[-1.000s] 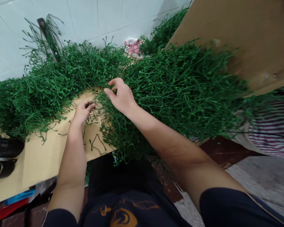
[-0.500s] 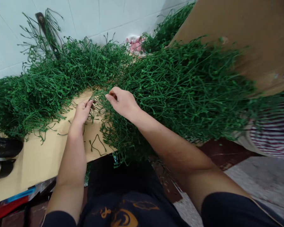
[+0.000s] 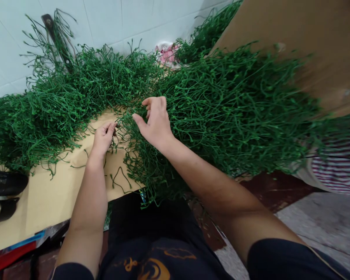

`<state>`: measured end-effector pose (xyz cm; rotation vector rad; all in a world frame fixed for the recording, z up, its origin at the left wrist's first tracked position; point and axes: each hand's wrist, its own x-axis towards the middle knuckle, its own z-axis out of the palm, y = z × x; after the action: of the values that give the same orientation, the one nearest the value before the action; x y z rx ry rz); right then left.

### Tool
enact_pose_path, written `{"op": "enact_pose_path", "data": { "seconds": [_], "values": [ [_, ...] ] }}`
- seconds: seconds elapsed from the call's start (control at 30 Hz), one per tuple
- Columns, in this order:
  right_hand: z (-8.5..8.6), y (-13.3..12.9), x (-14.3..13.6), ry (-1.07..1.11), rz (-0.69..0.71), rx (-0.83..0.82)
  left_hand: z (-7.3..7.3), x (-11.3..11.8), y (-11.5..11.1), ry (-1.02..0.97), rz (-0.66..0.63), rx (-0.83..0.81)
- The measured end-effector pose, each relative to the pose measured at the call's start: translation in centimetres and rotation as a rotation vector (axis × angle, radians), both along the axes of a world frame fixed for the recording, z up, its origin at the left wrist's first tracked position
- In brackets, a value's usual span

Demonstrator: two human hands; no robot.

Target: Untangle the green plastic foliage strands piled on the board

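Observation:
Two big heaps of thin green stems with small buds lie on tan cardboard (image 3: 58, 186): the left heap (image 3: 55, 109) along the wall, the right heap (image 3: 236, 109) reaching the table's front edge. My left hand (image 3: 105, 136), over the bare strip of cardboard, pinches a few green stems between thumb and fingers. Just right of it, my right hand (image 3: 155, 118) is above the left edge of the right heap, its thumb and fingers apart and nothing visible between them. A few loose stems (image 3: 120, 179) lie on the cardboard below the hands.
A black cup (image 3: 2, 208) and a black cylinder (image 3: 7, 182) lie at the far left. Behind the heaps are a pink and white cloth (image 3: 167, 54) and a tiled wall (image 3: 105, 19). A brown board (image 3: 309, 42) leans at the upper right, above striped fabric (image 3: 338, 167).
My right hand's fingers have opened from a near pinch and stretched upward, and the hand has moved slightly to the right. My left hand has hardly moved.

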<state>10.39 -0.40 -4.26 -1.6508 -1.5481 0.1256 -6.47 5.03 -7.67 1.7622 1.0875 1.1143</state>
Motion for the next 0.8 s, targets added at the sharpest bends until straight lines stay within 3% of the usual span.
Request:
{"op": "enact_pose_path", "data": {
  "seconds": [0.07, 0.17, 0.3, 0.47, 0.63, 0.8],
  "values": [
    [-0.1, -0.2, -0.6, -0.075, 0.083, 0.032, -0.1, 0.1, 0.0, -0.018, 0.000, -0.017],
    [-0.5, -0.1, -1.7, -0.172, 0.206, -0.073, -0.3, 0.3, 0.0, -0.053, -0.022, -0.035],
    [-0.9, 0.8, -2.6, -0.122, 0.220, -0.167, -0.9, 0.3, 0.2, -0.036, -0.050, 0.001],
    [-1.0, 1.3, -2.1, -0.070, 0.223, -0.109, -1.1, 0.5, 0.5, -0.008, 0.012, 0.019],
    [-0.8, 1.0, -2.4, -0.116, 0.231, -0.104, -0.4, 0.9, 0.5, -0.165, -0.001, -0.139],
    [-0.1, 0.4, -3.5, -0.345, 0.298, -0.053, 0.5, 0.8, -0.4, -0.276, -0.076, -0.330]
  ]
}}
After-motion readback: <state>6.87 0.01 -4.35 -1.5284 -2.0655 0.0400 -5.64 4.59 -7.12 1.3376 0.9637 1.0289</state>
